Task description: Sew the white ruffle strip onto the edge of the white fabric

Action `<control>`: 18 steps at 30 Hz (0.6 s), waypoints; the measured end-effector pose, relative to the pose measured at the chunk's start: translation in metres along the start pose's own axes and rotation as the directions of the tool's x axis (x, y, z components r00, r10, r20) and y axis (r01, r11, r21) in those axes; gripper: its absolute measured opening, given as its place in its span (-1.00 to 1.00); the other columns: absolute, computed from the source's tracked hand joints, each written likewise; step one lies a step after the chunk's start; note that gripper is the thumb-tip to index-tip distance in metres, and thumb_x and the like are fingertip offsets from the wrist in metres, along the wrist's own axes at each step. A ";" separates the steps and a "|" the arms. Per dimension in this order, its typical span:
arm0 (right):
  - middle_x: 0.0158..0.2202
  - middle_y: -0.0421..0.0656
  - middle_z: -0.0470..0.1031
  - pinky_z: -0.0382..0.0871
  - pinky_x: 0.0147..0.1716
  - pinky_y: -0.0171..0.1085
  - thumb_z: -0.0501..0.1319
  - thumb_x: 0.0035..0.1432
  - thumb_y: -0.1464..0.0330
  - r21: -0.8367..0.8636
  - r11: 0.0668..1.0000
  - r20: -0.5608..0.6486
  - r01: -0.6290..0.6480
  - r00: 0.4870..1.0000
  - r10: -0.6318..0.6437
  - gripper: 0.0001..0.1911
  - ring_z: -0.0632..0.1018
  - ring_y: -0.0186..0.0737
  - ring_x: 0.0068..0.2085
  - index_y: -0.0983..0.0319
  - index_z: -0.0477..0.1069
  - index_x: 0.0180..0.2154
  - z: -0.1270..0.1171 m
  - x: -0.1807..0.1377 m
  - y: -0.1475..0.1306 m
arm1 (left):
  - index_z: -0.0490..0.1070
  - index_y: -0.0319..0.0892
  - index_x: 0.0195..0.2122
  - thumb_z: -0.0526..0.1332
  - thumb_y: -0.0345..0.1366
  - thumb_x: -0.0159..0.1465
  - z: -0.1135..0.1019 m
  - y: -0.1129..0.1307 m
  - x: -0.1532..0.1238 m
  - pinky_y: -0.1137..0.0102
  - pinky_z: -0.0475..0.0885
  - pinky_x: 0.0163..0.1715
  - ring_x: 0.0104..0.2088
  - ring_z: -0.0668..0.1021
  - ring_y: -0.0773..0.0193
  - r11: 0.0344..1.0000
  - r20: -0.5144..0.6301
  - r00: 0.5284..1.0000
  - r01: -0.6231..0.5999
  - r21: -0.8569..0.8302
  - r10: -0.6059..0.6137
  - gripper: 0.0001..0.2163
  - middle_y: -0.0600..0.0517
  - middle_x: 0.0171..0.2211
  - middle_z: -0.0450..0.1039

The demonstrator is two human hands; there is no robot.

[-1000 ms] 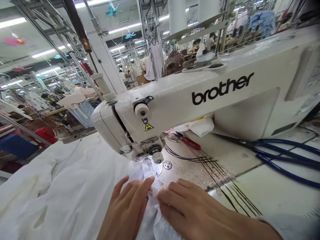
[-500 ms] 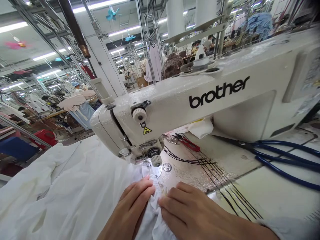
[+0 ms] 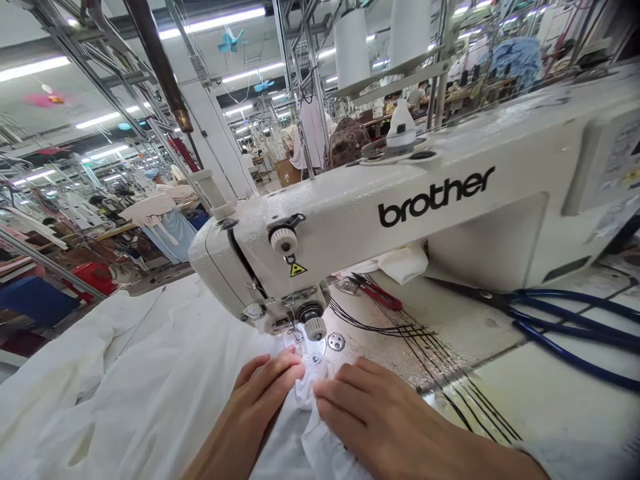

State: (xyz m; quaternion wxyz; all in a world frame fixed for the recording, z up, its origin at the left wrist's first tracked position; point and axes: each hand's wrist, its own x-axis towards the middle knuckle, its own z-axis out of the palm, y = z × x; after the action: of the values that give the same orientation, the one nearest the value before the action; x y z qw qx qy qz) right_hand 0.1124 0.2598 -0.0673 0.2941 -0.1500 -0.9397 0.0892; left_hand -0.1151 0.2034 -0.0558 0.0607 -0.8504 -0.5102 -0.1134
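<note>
I watch the left hand (image 3: 257, 393) and right hand (image 3: 380, 413) press white cloth (image 3: 305, 393) flat — fingers close together, not pinching — by the sewing machine (image 3: 400, 200).

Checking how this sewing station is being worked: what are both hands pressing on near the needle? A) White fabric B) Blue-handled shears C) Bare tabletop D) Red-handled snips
A: the left hand and right hand both lie flat on the gathered white fabric, while the blue-handled shears sit well off to the right.
</note>
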 end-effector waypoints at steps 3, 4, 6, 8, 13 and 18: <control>-0.29 -0.15 0.49 0.24 -0.36 -0.20 0.23 0.14 0.49 -0.021 1.000 0.007 0.003 1.000 -0.003 -0.87 0.40 -0.19 -0.30 0.34 0.44 -0.21 -0.001 -0.001 -0.001 | 0.26 -0.02 0.13 -0.02 -0.47 0.35 0.000 -0.001 -0.001 0.41 0.26 0.15 0.18 0.33 0.34 1.000 0.017 1.000 -0.004 -0.002 0.004 -0.63 0.10 0.15 0.33; -0.31 -0.15 0.49 0.23 -0.37 -0.20 0.23 0.14 0.49 -0.027 1.000 0.009 0.009 1.000 -0.008 -0.88 0.40 -0.19 -0.31 0.34 0.44 -0.22 0.000 0.000 0.000 | 0.27 -0.02 0.13 -0.04 -0.48 0.35 0.000 -0.002 -0.001 0.41 0.25 0.16 0.18 0.33 0.35 1.000 0.019 1.000 0.001 -0.001 -0.001 -0.63 0.10 0.15 0.33; -0.33 -0.16 0.48 0.22 -0.38 -0.20 0.21 0.16 0.49 -0.028 0.999 0.010 0.020 1.000 -0.020 -0.89 0.39 -0.20 -0.32 0.33 0.44 -0.23 0.003 0.001 0.001 | 0.27 -0.03 0.12 -0.06 -0.49 0.35 0.000 -0.003 -0.001 0.41 0.23 0.16 0.18 0.34 0.36 1.000 0.021 1.000 0.003 0.004 -0.003 -0.62 0.09 0.15 0.33; -0.34 -0.16 0.47 0.22 -0.38 -0.21 0.20 0.17 0.49 -0.019 1.000 0.031 0.018 0.999 -0.018 -0.89 0.39 -0.20 -0.32 0.32 0.44 -0.21 0.004 0.002 0.002 | 0.27 -0.05 0.12 -0.05 -0.48 0.34 0.000 -0.003 0.001 0.44 0.22 0.16 0.16 0.36 0.37 1.000 0.026 0.999 -0.021 0.011 0.021 -0.62 0.08 0.14 0.35; -0.25 -0.13 0.47 0.26 -0.25 -0.19 0.18 0.17 0.53 0.059 0.994 0.075 -0.092 0.993 0.087 -0.92 0.40 -0.16 -0.25 0.33 0.41 -0.25 -0.004 0.007 -0.001 | 0.34 -0.08 0.05 -0.04 -0.41 0.37 0.003 -0.006 0.007 0.39 0.24 0.13 0.10 0.42 0.32 0.999 -0.022 0.999 0.041 -0.011 -0.041 -0.70 0.03 0.08 0.40; -0.19 -0.13 0.46 0.26 -0.18 -0.19 0.18 0.15 0.62 0.126 0.984 0.094 -0.126 0.989 0.115 -0.85 0.38 -0.17 -0.22 0.34 0.41 -0.23 -0.004 0.007 -0.003 | 0.29 -0.06 0.10 0.03 -0.35 0.36 0.008 -0.009 0.008 0.44 0.29 0.10 0.10 0.41 0.32 0.994 -0.088 0.995 0.034 -0.099 -0.043 -0.70 0.04 0.12 0.36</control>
State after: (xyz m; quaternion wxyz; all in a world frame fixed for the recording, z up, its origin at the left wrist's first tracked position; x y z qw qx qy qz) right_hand 0.1088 0.2596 -0.0595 0.2562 -0.1830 -0.9329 0.1749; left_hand -0.1186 0.2161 -0.0613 0.0397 -0.8364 -0.5171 -0.1775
